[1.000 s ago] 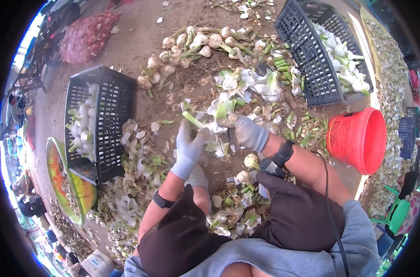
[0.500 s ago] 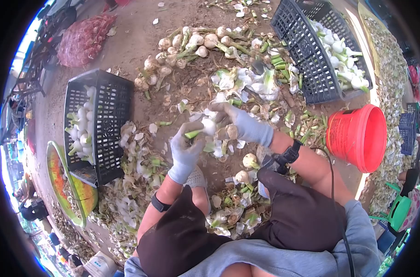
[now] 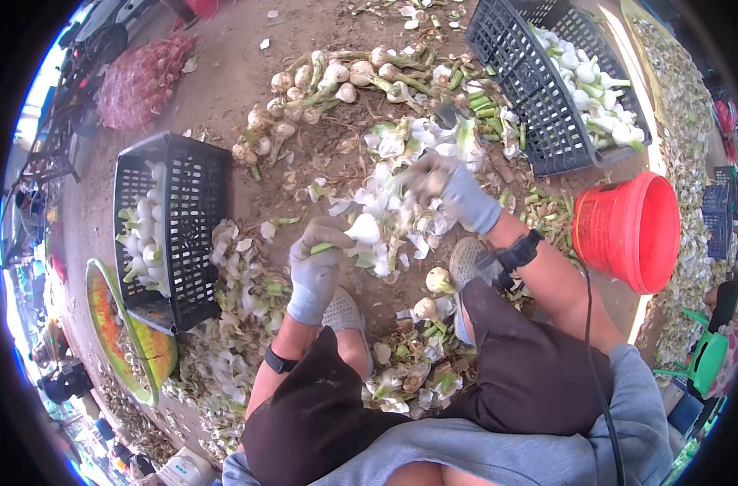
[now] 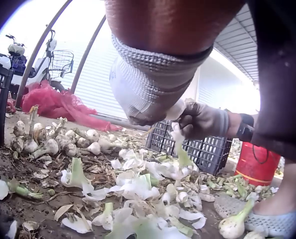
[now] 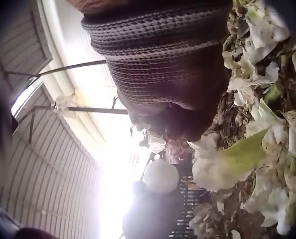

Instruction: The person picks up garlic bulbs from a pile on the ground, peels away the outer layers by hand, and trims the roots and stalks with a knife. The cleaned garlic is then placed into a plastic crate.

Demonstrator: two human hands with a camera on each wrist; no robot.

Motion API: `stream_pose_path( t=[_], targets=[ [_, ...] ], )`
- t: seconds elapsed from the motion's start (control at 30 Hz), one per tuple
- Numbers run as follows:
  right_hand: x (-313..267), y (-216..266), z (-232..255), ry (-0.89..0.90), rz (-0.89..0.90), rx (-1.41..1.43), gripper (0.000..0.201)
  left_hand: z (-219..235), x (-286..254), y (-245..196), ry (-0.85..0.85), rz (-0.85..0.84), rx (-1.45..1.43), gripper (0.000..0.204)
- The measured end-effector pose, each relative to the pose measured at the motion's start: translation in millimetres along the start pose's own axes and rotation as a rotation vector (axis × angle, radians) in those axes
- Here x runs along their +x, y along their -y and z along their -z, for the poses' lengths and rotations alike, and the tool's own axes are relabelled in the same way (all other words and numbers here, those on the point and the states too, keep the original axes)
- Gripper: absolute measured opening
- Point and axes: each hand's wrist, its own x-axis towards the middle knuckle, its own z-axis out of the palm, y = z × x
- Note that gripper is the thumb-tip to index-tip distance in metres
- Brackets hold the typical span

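Observation:
My gloved left hand grips a peeled garlic bulb by its green stem; the white head sticks out past the fingers to the right. In the right wrist view the bulb shows round and smooth. Up and to its right is my gloved right hand, blurred and apart from the bulb. A strip of garlic peel, white with a green end, hangs at the right hand's curled fingers. Loose peels lie on the ground below. Two unpeeled garlic bulbs lie by the right shoe.
A row of unpeeled garlic lies ahead on the dirt. Black crates with peeled garlic stand left and right. A red bucket is at the right, a green-rimmed basin at the left. A red mesh sack lies far left.
The hands have moved apart: the right went up and right with peel, the left slightly down and left. The bulb in the left hand now shows a bare white head.

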Motion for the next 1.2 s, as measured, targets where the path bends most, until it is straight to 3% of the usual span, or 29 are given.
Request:
stream_pose_path(
  t=[0.07, 0.1, 0.17, 0.23, 0.27, 0.33, 0.4, 0.43, 0.47, 0.53, 0.6, 0.67, 0.73, 0.83, 0.9, 0.93, 1.0, 1.03, 1.07, 1.1, 1.13, 1.17, 1.2],
  targets=[
    [-1, -27, 31, -0.228, -0.567, 0.042, 0.054, 0, -2, -1, -0.024, 0.011, 0.001, 0.018],
    [-4, -24, 29, -0.228, -0.566, 0.039, 0.054, -2, -2, -2, -0.022, 0.023, -0.022, 0.020],
    [-21, -21, 20, -0.055, 0.024, -0.903, 0.073, -4, -1, -3, -0.015, 0.037, -0.051, 0.022],
    [-23, 26, -15, 0.059, -0.213, -0.133, 0.084, -6, 2, -3, 0.029, 0.153, -0.043, 0.025],
    [-17, 28, -30, 0.059, -0.221, -0.130, 0.084, -10, 5, -4, 0.031, 0.160, -0.046, 0.025],
    [-20, 32, -56, 0.156, 0.231, -0.005, 0.074, -23, 14, -15, 0.014, 0.259, -0.321, 0.030],
    [-27, 53, -29, 0.308, -0.273, 0.362, 0.084, -32, 25, -48, -0.090, 0.467, -0.564, 0.048],
    [-30, 56, -15, 0.171, -0.112, 0.228, 0.069, -30, 24, -36, -0.126, 0.446, -0.515, 0.052],
    [-47, 50, 9, 0.011, -0.088, 0.895, 0.064, -26, 22, -27, -0.163, 0.418, -0.465, 0.056],
    [-47, 60, 79, 0.414, -0.203, 1.483, 0.067, -26, 18, -24, -0.251, 0.451, -0.495, 0.051],
    [-57, 82, 34, -0.005, 0.160, 0.530, 0.073, -26, 13, -10, -0.239, 0.601, -0.415, 0.048],
    [-76, 33, 30, 0.328, -0.241, -0.294, 0.076, -30, 13, -7, -0.222, 0.624, -0.398, 0.043],
    [-100, -16, -5, 0.740, -0.062, -0.929, 0.065, -29, 10, 2, -0.145, 0.675, -0.321, 0.039],
    [-122, -76, -26, 0.801, -0.113, -1.034, 0.058, -31, 4, 3, -0.101, 0.735, -0.337, 0.039],
    [-109, -89, -18, 0.654, -0.105, -0.710, 0.044, -28, -5, 23, 0.048, 0.794, -0.282, 0.049],
    [-101, -85, -16, 0.652, -0.102, -0.711, 0.044, -31, -4, 20, 0.048, 0.791, -0.280, 0.049],
    [-76, -57, -16, 0.215, -0.118, -0.383, 0.041, -44, -3, 8, 0.145, 0.876, -0.331, 0.063],
    [-62, -39, -19, 0.188, -0.155, -0.153, 0.039, -45, -6, 9, 0.178, 0.912, -0.437, 0.069],
    [-51, -26, -26, 0.190, -0.136, -0.164, 0.039, -46, -8, 10, 0.212, 0.946, -0.541, 0.075],
    [-42, -15, -34, 0.104, -0.157, 0.072, 0.039, -47, -4, 4, 0.207, 0.888, -0.772, 0.071],
    [-36, -7, -39, 0.021, -0.178, 0.310, 0.038, -42, 5, -7, 0.199, 0.940, -0.861, 0.069],
    [-32, -4, -40, -0.031, -0.387, 0.571, 0.037, -43, 5, -4, 0.085, 0.849, -0.749, 0.066],
    [-24, -6, -49, -0.134, -0.401, 0.739, 0.040, -43, 7, -3, -0.028, 0.757, -0.639, 0.065]
  ],
)
